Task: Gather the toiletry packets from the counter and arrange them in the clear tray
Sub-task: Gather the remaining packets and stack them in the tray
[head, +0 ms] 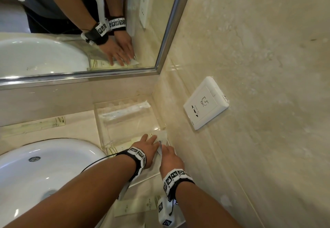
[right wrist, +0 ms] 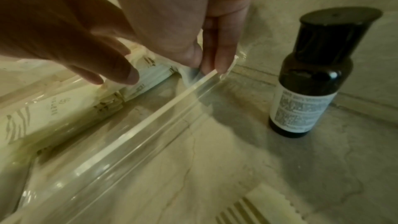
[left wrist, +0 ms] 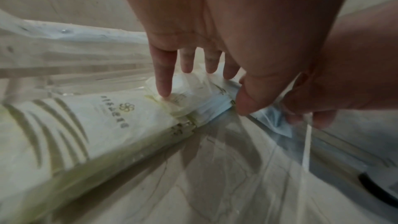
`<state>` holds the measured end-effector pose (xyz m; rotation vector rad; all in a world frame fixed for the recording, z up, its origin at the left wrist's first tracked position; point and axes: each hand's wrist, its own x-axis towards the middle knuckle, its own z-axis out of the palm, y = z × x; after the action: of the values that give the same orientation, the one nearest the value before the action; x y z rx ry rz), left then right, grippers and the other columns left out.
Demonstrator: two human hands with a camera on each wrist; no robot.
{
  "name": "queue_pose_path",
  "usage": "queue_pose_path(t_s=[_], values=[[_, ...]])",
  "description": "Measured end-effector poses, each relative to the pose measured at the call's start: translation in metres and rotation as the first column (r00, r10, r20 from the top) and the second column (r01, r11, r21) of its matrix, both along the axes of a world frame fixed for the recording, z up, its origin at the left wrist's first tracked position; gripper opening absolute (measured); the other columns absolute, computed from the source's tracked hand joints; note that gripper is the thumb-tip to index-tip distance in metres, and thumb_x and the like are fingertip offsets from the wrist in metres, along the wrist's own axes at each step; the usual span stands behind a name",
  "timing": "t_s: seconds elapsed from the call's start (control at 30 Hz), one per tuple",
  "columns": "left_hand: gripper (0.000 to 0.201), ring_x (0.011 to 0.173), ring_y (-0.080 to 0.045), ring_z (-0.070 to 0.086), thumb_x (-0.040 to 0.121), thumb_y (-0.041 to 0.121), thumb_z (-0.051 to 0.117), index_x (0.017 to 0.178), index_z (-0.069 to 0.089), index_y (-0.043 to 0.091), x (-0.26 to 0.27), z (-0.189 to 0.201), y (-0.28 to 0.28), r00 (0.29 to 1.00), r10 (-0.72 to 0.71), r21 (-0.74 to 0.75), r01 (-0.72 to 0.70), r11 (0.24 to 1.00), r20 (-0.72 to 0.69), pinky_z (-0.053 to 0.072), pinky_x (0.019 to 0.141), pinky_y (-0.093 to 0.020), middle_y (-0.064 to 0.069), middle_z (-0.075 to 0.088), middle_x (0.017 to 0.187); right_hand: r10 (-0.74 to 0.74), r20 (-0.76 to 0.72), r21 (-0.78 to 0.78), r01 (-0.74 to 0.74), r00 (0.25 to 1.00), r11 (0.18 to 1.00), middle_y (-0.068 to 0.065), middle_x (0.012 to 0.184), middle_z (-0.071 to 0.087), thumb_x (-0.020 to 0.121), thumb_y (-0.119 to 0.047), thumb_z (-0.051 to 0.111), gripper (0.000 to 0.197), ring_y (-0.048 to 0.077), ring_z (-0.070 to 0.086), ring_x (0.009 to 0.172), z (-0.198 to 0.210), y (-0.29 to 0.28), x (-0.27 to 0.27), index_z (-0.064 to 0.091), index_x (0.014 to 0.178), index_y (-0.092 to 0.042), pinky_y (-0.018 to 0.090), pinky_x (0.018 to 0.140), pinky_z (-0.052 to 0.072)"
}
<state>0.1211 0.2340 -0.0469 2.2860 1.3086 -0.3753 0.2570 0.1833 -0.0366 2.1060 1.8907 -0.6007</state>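
The clear tray (head: 100, 124) stands in the counter's corner by the wall. A stack of cream packets (left wrist: 86, 125) with striped ends lies in its near compartment. My left hand (head: 150, 137) presses straight fingers (left wrist: 163, 81) down on the stack's end. Beside it, my right hand (head: 163, 148) pinches a thin clear, bluish packet (left wrist: 271, 120) between thumb and fingers (right wrist: 221, 57), right at the tray's side wall (right wrist: 150, 117). A long clear-wrapped item (head: 125, 111) lies in the far compartment. More cream packets lie on the counter, one by the mirror (head: 35, 125) and one near me (head: 135, 206).
A white basin (head: 44, 165) fills the left side. A dark bottle (right wrist: 312, 83) with a white label stands upright on the counter, right of the tray and near the wall. A white wall socket (head: 205, 103) sits above it. The mirror (head: 80, 31) backs the counter.
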Motion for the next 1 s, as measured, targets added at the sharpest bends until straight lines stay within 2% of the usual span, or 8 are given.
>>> queue_pose_path(t_s=[0.1,0.23,0.3,0.4,0.5,0.67,0.83,1.0], values=[[0.078,0.147,-0.038,0.007,0.089,0.03,0.057,0.154,0.015,0.023,0.001,-0.012,0.001,0.999,-0.017,-0.012,0.017,1.0,-0.043,0.038,0.111,-0.048,-0.003,0.007,0.164,-0.015,0.04,0.011,0.014,0.999,1.0,0.006,0.149,0.036,0.092,-0.011,0.058,0.073,0.023,0.059,0.121,-0.001,-0.002,-0.006,0.022,0.155,-0.02,0.034,0.094,0.05],[0.081,0.146,-0.038,0.007,0.088,0.034,0.058,0.155,0.013,0.023,0.002,-0.018,0.001,0.996,-0.028,-0.029,0.026,0.999,-0.083,0.036,0.112,-0.049,-0.004,0.008,0.163,-0.042,0.078,-0.017,0.044,0.996,0.999,0.007,0.138,0.048,0.086,-0.019,0.064,0.077,0.025,0.057,0.121,-0.006,-0.009,-0.012,0.022,0.152,-0.018,0.037,0.092,0.05],[0.081,0.147,-0.037,0.006,0.089,0.032,0.059,0.155,0.013,0.023,0.003,-0.015,0.002,0.996,-0.029,-0.042,0.026,0.999,-0.084,0.036,0.113,-0.049,-0.003,0.007,0.164,-0.049,0.083,-0.024,0.051,0.995,0.998,0.005,0.14,0.045,0.085,-0.021,0.065,0.075,0.024,0.055,0.122,-0.007,-0.007,-0.012,0.025,0.149,-0.018,0.039,0.093,0.051],[0.076,0.148,-0.037,0.006,0.091,0.027,0.056,0.155,0.015,0.022,0.0,-0.009,0.002,0.997,-0.033,-0.035,0.031,0.999,-0.063,0.035,0.113,-0.048,-0.003,0.007,0.164,-0.06,0.066,-0.002,0.061,0.996,0.998,0.005,0.14,0.041,0.087,-0.021,0.063,0.066,0.023,0.056,0.119,-0.005,-0.002,-0.011,0.032,0.144,-0.017,0.036,0.09,0.051],[0.071,0.149,-0.036,0.005,0.093,0.026,0.054,0.155,0.02,0.019,-0.007,0.0,-0.001,0.999,-0.012,-0.028,0.011,1.0,-0.039,0.036,0.114,-0.046,-0.002,0.009,0.164,-0.083,0.036,-0.02,0.084,0.996,0.996,0.005,0.141,0.039,0.087,-0.02,0.059,0.065,0.024,0.057,0.119,-0.004,-0.004,-0.008,0.032,0.146,-0.018,0.036,0.089,0.05],[0.055,0.139,-0.032,0.026,0.088,0.023,0.054,0.142,0.041,0.018,-0.025,0.012,-0.007,0.991,0.127,0.0,-0.127,0.992,0.053,0.04,0.108,-0.042,-0.004,0.032,0.153,-0.083,0.005,-0.027,0.083,0.997,0.996,0.006,0.144,0.037,0.089,-0.019,0.053,0.066,0.027,0.058,0.117,0.001,-0.012,-0.002,0.029,0.15,-0.017,0.038,0.09,0.05],[0.057,0.137,-0.031,0.032,0.092,0.027,0.055,0.147,0.039,0.023,-0.058,0.039,-0.017,0.97,0.24,0.001,-0.24,0.971,0.046,0.037,0.11,-0.044,-0.004,0.032,0.155,-0.066,-0.089,0.056,0.071,0.994,0.996,0.002,0.148,0.031,0.09,-0.025,0.054,0.062,0.028,0.061,0.109,0.009,-0.018,0.007,0.033,0.148,-0.027,0.043,0.094,0.052],[0.056,0.132,-0.03,0.038,0.092,0.025,0.053,0.146,0.041,0.023,-0.092,0.059,-0.042,0.932,0.357,0.062,-0.36,0.931,0.06,0.042,0.105,-0.043,-0.003,0.037,0.152,0.054,-0.237,0.085,-0.035,0.97,0.996,-0.004,0.152,0.031,0.09,-0.027,0.053,0.063,0.021,0.058,0.117,0.019,-0.023,0.008,0.035,0.15,-0.033,0.035,0.096,0.05]])
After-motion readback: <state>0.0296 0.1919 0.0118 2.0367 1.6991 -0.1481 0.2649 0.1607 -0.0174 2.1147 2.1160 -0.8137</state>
